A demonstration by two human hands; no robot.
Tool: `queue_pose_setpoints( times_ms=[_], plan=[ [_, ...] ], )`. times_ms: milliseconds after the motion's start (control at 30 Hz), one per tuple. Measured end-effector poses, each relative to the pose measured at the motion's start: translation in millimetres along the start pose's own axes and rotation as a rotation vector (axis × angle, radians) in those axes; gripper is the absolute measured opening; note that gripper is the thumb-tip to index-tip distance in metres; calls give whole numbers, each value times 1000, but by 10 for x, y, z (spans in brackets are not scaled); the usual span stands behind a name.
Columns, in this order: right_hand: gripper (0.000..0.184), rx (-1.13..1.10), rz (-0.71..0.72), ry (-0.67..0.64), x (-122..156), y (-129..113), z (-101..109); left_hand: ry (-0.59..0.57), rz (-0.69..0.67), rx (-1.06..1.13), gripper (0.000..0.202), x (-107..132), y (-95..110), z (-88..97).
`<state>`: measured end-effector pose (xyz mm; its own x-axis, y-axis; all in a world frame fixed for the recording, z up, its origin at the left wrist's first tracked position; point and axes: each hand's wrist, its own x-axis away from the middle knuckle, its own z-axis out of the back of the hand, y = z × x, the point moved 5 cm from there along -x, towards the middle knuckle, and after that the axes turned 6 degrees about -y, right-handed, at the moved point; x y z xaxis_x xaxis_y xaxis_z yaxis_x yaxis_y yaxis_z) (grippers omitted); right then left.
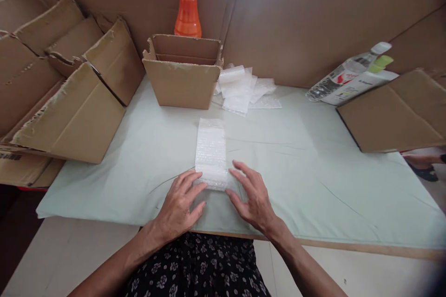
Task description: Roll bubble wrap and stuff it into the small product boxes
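Now | our left hand (179, 204) and right hand (252, 197) spread flat, fingertips touching near end of bubble wrap strip (211, 153), mid-front on green table cover (313, 171) | seemingly rolling it | next turn needs even pressure from both sides

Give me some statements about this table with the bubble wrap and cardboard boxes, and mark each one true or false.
1. The left hand and right hand both touch the near end of the long strip of clear bubble wrap. True.
2. The orange-capped plastic bottle of orange liquid stands inside the open brown cardboard box. False: it stands behind the box.
3. The strip lies on bare wood. False: it lies on a pale green cloth that covers the table.
4. A loose pile of small white bubble wrap pieces lies just right of the open box. True.
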<state>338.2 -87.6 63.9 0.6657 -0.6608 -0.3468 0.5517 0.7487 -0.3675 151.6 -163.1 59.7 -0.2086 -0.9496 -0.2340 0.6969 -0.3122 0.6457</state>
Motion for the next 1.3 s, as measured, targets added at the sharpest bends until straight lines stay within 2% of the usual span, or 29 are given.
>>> queue_pose_setpoints(
  times_ms=[100,200,333,433,467,600,667,733,800,933,1000,1067,1133,1233,1300],
  plan=[
    [34,-6,122,-134,70,-115,-88,-22,-41,-126,41,-35,-42,-111],
    [21,-69,92,-149,30,-98,-175,30,-22,-119,32,-37,-113,-133],
    [23,-238,-44,-153,7,-38,-155,21,85,-5,25,-56,-202,-121],
    [24,-150,-39,-15,39,-68,-32,12,117,-81,27,-153,-237,-138],
    [24,-100,-9,-6,49,-96,-27,13,118,-121,27,-191,-244,-146],
    [22,-4,94,-110,49,-171,-183,79,86,-175,28,-223,-213,-99],
    [23,-66,53,-110,33,-140,-231,78,16,-137,32,-156,-152,-64],
    [24,-178,-7,-142,28,-102,-249,22,-30,-86,34,-89,-109,-64],
    [25,-227,-43,-163,41,-90,-216,-23,-18,-57,35,-74,-110,-80],
    [29,-77,-33,-89,62,-129,-74,-19,107,-151,34,-219,-225,-103],
    [29,-9,14,-159,42,-161,-119,11,153,-194,34,-273,-284,-87],
    [28,22,53,-220,5,-171,-201,59,139,-179,33,-255,-293,-39],
    [26,-15,43,-211,-41,-148,-250,73,79,-125,35,-178,-257,7],
    [25,-179,-34,-228,-77,-88,-279,11,34,-31,39,-80,-214,14],
    [27,-210,-84,-231,-71,-61,-255,-14,68,-1,39,-97,-237,-4]
  ],
)
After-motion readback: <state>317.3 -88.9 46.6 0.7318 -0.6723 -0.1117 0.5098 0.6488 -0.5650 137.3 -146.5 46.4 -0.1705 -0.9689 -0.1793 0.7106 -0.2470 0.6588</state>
